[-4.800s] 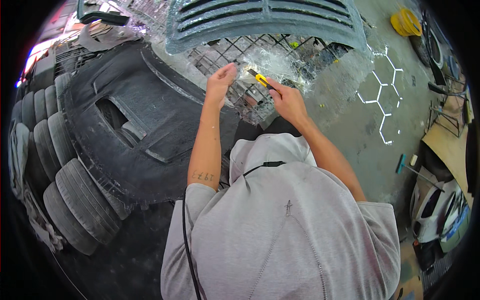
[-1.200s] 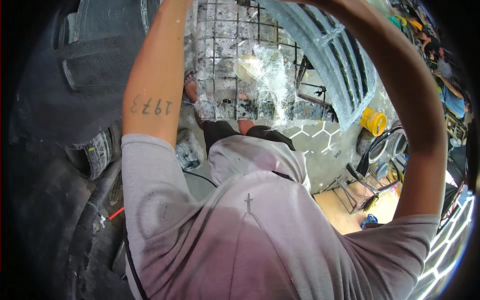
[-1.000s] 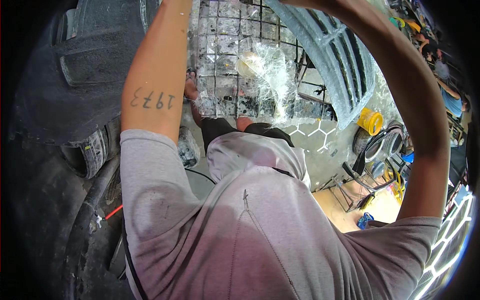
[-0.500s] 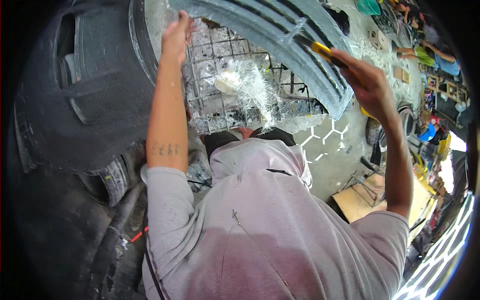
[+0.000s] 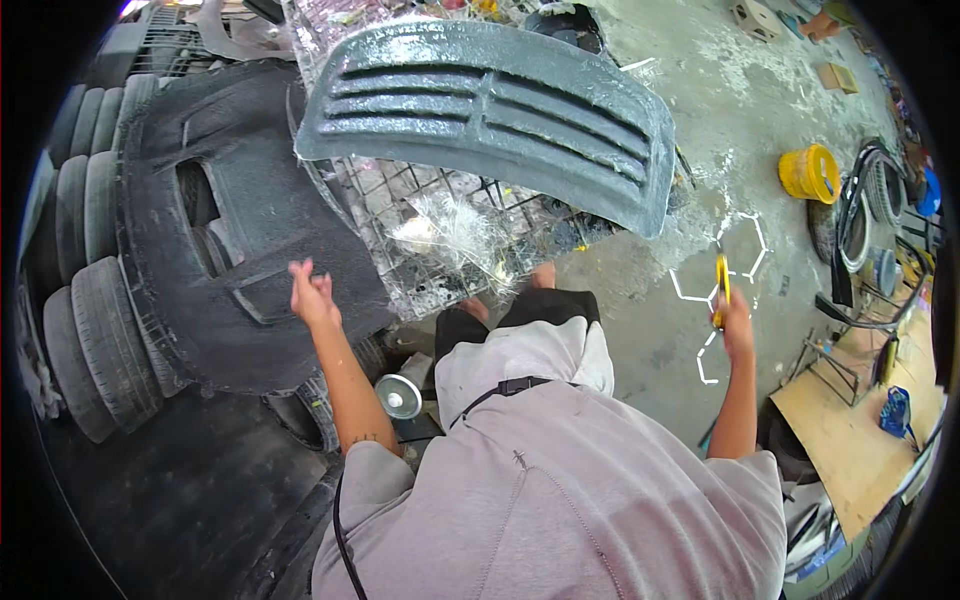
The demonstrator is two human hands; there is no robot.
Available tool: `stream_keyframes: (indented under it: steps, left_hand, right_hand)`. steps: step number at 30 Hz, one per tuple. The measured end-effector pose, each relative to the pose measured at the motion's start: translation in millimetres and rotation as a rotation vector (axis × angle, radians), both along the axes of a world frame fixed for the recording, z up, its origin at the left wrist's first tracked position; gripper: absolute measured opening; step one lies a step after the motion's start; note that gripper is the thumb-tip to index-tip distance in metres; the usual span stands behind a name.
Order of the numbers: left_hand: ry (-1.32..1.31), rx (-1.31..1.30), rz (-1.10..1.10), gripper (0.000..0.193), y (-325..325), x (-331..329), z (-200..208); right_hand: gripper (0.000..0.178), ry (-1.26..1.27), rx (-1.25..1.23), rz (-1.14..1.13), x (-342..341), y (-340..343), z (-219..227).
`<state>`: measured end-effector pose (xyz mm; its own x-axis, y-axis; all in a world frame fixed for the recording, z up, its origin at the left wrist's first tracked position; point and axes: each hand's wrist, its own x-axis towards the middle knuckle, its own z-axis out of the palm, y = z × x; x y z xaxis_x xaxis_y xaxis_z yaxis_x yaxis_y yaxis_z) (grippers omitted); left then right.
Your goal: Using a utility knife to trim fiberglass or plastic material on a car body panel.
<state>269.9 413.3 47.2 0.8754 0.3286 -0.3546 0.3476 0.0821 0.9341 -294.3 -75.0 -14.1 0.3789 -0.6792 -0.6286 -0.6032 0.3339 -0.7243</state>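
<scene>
My right hand (image 5: 737, 322) is closed around a yellow utility knife (image 5: 722, 277), held out over the floor to the right of my legs. My left hand (image 5: 315, 297) is raised with its fingers apart and nothing in it, in front of a large black vehicle panel (image 5: 285, 225). Ahead, a glossy grey curved panel (image 5: 484, 118) with several long slots rests across a wire-grid stand (image 5: 372, 188). Neither hand touches the grey panel. A tangle of whitish, glass-like fibres (image 5: 455, 240) lies on the grid at its near side.
Stacked tyres (image 5: 105, 330) stand at the left. A round metal lid-like disc (image 5: 398, 397) sits by my left elbow. On the right are a yellow bucket (image 5: 809, 174), coiled black hoses (image 5: 868, 215) and a wooden board (image 5: 850, 440). White line marks (image 5: 762, 240) show on the floor.
Both hands have drawn back from the grey panel. The knife has come away from its right part and down to my right side. The view now takes in the whole panel.
</scene>
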Motion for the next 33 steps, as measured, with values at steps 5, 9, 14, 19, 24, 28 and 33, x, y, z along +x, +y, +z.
stream_keyframes:
  steps: [5,9,14,19,24,28,33]
  left_hand:
    - [0.174,0.326,0.095,0.047,147,-76,-54]
    - [0.483,0.435,0.271,0.046,218,-182,-99]
    - [0.709,0.300,0.365,0.037,172,-219,-124]
    - [0.430,0.264,0.037,0.026,174,-149,-130]
    - [0.335,0.187,-0.310,0.024,151,-120,-104]
    - [0.364,0.136,-0.512,0.030,178,-142,-115]
    - [0.521,-0.211,-0.505,0.023,319,-216,-197]
  right_hand:
    - [0.040,0.458,0.415,-0.692,-188,154,-90]
    - [0.044,0.428,0.422,-0.790,-193,252,-97]
    - [0.045,0.415,0.315,-0.652,-102,260,-136]
    - [0.041,0.139,-0.080,-0.393,3,157,-113]
    - [0.036,-0.032,-0.319,-0.466,20,96,-54]
    - [0.035,-0.040,-0.303,-0.490,-12,129,-58]
    - [0.034,0.357,-0.070,-0.356,-57,234,-98]
